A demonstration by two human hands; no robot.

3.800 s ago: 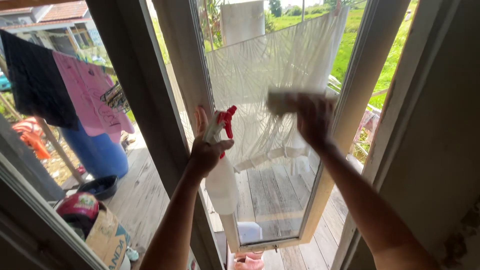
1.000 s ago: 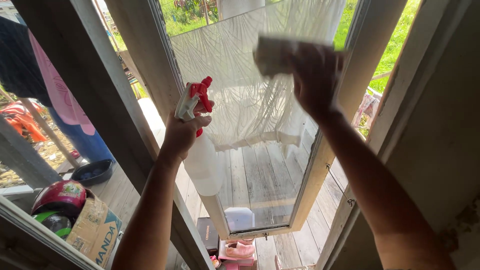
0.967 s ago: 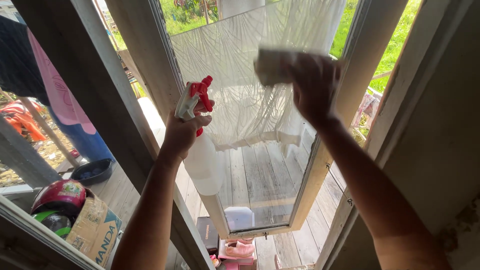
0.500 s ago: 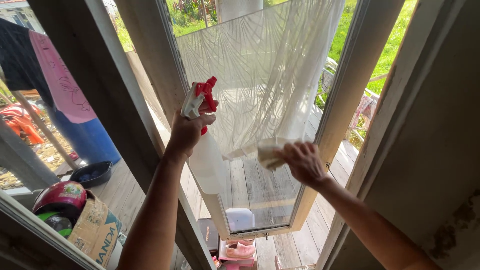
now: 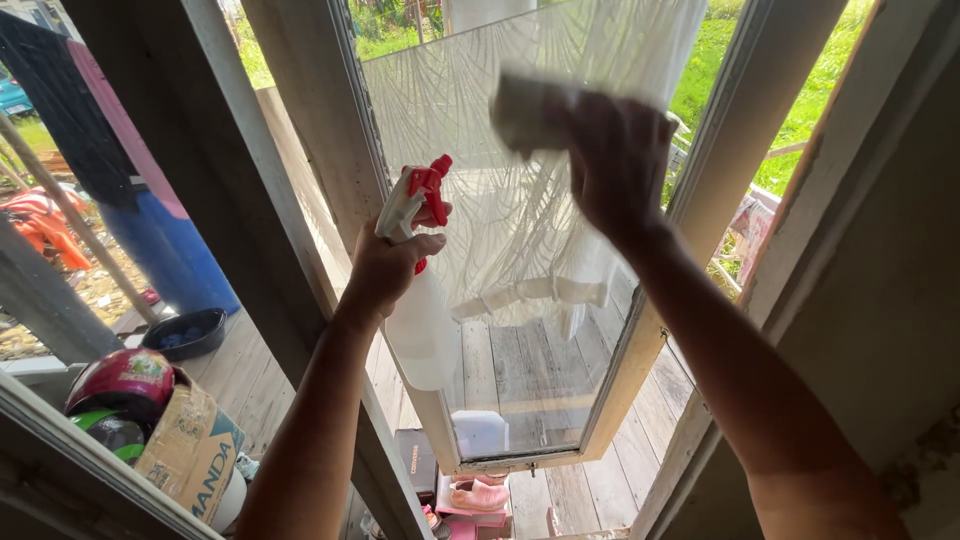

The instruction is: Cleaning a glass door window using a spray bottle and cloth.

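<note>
My left hand [image 5: 385, 270] grips a white spray bottle [image 5: 422, 330] with a red and white trigger head [image 5: 415, 195], held up against the left stile of an open window sash [image 5: 690, 210]. My right hand [image 5: 615, 165] presses a pale folded cloth [image 5: 525, 110] flat against the upper part of the glass pane [image 5: 520, 340]. A white patterned curtain shows in the glass.
Through the opening on the left are a red helmet [image 5: 118, 378] on a cardboard box [image 5: 190, 450], a dark basin [image 5: 185, 333], a blue barrel [image 5: 170, 255] and hanging laundry [image 5: 70, 110]. Pink shoes [image 5: 478, 493] lie on the wooden deck below. A wall [image 5: 890, 300] stands at right.
My right hand has swept the cloth from the lower middle of the pane back up to its top. My left hand with the bottle has stayed about where it was.
</note>
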